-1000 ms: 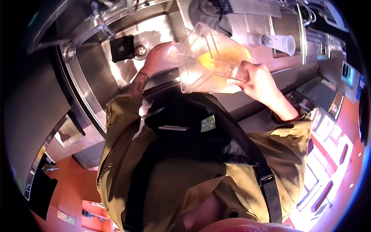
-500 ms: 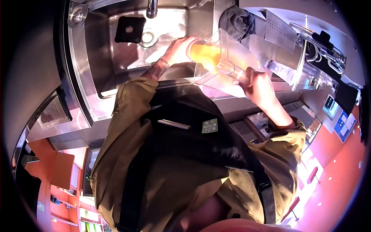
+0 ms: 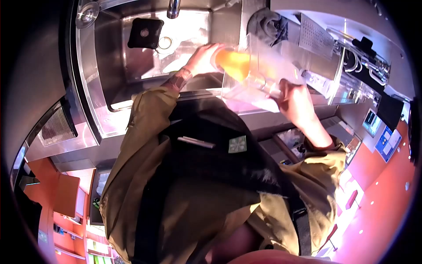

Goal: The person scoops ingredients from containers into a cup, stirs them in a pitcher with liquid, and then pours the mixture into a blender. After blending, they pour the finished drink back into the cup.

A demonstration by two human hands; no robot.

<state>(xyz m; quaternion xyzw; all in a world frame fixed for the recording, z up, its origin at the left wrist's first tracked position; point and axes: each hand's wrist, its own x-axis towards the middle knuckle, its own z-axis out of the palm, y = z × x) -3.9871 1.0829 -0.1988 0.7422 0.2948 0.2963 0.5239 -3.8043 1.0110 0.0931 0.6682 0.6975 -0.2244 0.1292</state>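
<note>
My left hand (image 3: 203, 60) reaches over the right side of the sink, its fingers closed round the end of a clear cup of orange liquid (image 3: 234, 64). The cup appears to lie on its side, pointing right. My right hand (image 3: 295, 99) is wrapped round a clear plastic handle (image 3: 273, 89), level with the cup's far end. A clear, boxy plastic container (image 3: 237, 90) surrounds this area. Glare and overlapping clear walls hide whether the handle belongs to it and whether the cup is inside or behind it.
A steel sink (image 3: 132, 83) holds a black square mat (image 3: 145, 33) beside the drain (image 3: 165, 43), below a tap (image 3: 173, 9). A grey cloth (image 3: 268, 26) lies at the back right, near a perforated metal plate (image 3: 315, 37) and a clear bottle (image 3: 318, 81).
The whole view has shifted slightly. My right hand has turned a little with the clear handle, and the clear container looks more blurred. My left hand keeps its hold on the cup.
</note>
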